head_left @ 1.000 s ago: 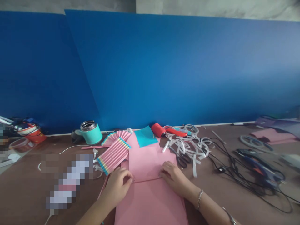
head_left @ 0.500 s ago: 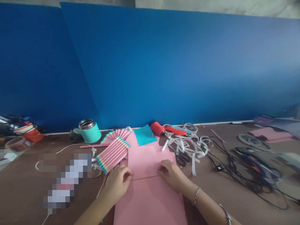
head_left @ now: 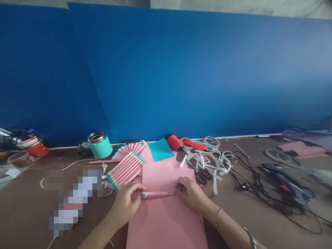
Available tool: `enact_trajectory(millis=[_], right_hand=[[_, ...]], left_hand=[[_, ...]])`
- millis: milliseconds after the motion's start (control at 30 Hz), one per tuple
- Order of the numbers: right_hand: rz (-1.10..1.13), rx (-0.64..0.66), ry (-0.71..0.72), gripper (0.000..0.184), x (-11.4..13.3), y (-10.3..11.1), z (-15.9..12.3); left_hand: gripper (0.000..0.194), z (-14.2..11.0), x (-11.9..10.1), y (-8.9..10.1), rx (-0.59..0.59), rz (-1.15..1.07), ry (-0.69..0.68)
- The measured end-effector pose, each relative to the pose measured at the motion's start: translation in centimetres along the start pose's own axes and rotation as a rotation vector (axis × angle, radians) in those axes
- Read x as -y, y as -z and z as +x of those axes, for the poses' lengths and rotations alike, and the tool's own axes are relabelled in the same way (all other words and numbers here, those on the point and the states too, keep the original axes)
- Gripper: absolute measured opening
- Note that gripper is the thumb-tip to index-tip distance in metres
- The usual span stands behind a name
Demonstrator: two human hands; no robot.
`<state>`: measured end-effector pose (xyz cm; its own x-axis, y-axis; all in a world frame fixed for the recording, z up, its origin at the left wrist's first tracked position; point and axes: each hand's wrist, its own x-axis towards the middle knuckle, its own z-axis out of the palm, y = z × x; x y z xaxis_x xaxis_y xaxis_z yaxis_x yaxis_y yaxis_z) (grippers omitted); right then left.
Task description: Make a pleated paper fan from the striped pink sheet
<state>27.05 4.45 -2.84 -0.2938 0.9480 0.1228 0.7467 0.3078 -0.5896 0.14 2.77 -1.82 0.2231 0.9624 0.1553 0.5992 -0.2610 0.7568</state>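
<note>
A small pink paper sheet (head_left: 158,176) lies flat, its near edge creased into a narrow folded strip (head_left: 155,194) with a blue and pale tip at the left. My left hand (head_left: 127,200) is beside that tip, thumb and index finger apart, with a gap between them. At the right end, my right hand (head_left: 190,193) pinches the paper edge, fingers bent together. Larger pink sheets (head_left: 166,224) lie beneath. To the left rests a pleated pink paper piece (head_left: 126,171) with blue and cream edges; a fanned one (head_left: 129,151) is behind it.
A blue sheet (head_left: 161,149), a red roll (head_left: 174,142) and tangled white strips (head_left: 207,160) lie at the back. Scissors (head_left: 202,177) are at the right, near black cables (head_left: 255,186). A teal cup (head_left: 100,145) stands left, beyond a blurred-out object (head_left: 77,200).
My left thumb and index finger have parted and drawn slightly left. The near edge of the small sheet has turned up, showing the strip's blue tip. My right hand stays nearly in place.
</note>
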Motion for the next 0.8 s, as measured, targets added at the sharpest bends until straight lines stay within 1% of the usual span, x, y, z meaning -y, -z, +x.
enact_trajectory(millis=[100, 167, 333, 500, 600, 800], right_hand=[[0.0, 0.005, -0.002, 0.008, -0.1, -0.1, 0.1], [0.003, 0.006, -0.006, 0.008, -0.2, -0.1, 0.1], [0.011, 0.014, -0.002, 0.009, -0.2, -0.1, 0.1], [-0.002, 0.004, 0.006, 0.009, -0.1, -0.1, 0.0], [-0.002, 0.002, 0.005, 0.008, 0.0, 0.0, -0.1], [0.01, -0.02, 0.019, 0.011, 0.2, 0.1, 0.0]], left_hand=[[0.025, -0.2, -0.6, 0.2, 0.041, -0.002, -0.01], [0.022, -0.3, -0.7, 0.1, 0.046, 0.012, -0.008], [0.015, -0.1, -0.4, -0.5, 0.015, 0.055, 0.008], [0.011, 0.0, 0.0, -1.0, -0.019, 0.099, -0.044], [0.009, 0.1, 0.2, -1.3, -0.028, 0.149, -0.039], [0.014, 0.3, 0.8, -1.8, -0.046, 0.227, -0.025]])
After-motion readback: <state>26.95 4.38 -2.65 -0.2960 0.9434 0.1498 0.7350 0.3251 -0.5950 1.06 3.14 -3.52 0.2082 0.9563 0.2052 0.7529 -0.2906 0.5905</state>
